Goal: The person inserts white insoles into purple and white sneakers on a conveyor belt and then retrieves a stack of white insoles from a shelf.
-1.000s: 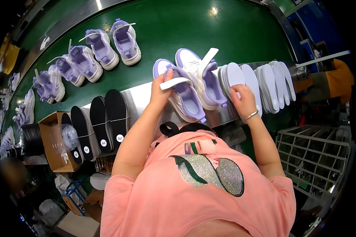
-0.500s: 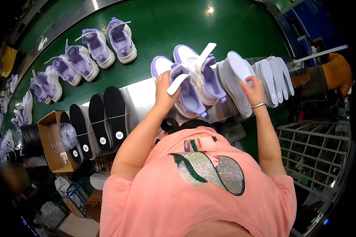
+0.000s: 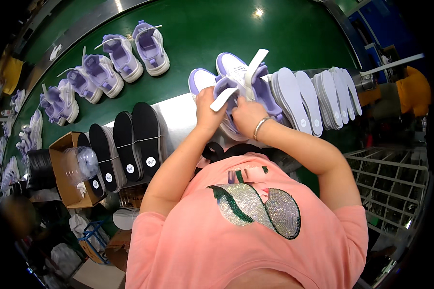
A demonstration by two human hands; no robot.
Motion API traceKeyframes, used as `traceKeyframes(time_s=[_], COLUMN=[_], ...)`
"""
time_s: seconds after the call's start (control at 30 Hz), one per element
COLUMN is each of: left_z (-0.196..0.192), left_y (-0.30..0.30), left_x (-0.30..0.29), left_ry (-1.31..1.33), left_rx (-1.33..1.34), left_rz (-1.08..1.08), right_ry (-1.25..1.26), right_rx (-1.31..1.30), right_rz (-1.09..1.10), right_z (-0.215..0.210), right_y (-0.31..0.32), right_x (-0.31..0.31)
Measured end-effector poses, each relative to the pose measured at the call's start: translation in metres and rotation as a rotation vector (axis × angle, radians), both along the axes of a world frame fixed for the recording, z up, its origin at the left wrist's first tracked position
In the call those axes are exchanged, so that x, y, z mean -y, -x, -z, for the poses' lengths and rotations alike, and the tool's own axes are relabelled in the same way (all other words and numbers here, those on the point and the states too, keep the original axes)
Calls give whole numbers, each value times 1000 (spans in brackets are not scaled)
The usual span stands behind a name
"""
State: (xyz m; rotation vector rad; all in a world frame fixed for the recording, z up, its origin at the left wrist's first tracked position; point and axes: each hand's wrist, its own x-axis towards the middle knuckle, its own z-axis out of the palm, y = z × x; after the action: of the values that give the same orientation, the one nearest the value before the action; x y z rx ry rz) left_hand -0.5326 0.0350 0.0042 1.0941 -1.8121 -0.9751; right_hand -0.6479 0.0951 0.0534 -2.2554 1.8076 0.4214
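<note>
Two lilac-and-white sneakers sit side by side at the near edge of a green conveyor belt. My left hand grips the nearer sneaker by its opening. A white insole sticks out of that shoe. My right hand, with a bracelet at the wrist, presses on the insole and the shoe's inside. A second white insole stands up out of the farther sneaker.
A row of white insoles leans to the right of the shoes. Bundles of black insoles lie at left beside a cardboard box. More lilac sneakers ride the belt at left. A wire basket stands at right.
My right hand left the row of white insoles and came over to the sneaker held by my left hand. The sneakers have shifted slightly left.
</note>
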Motion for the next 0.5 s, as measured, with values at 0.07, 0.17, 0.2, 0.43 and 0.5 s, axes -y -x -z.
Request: traceKeyframes(time_s=[0.07, 0.17, 0.2, 0.43, 0.5], left_z=[6, 19, 20, 17, 21], left_y=[2, 2, 3, 3, 2], left_x=[-1, 1, -2, -5, -3], left_ry=[57, 56, 72, 26, -2], left_rx=[-33, 44, 44, 96, 84], left_rz=[-26, -29, -61, -42, -22], right_ry=[-37, 103, 176, -63, -29], right_rx=[54, 93, 97, 40, 74], right_rz=[64, 34, 7, 64, 11], right_z=[8, 8, 1, -41, -33], right_y=[-2, 1, 1, 20, 16], right_x=[3, -10, -18, -28, -20])
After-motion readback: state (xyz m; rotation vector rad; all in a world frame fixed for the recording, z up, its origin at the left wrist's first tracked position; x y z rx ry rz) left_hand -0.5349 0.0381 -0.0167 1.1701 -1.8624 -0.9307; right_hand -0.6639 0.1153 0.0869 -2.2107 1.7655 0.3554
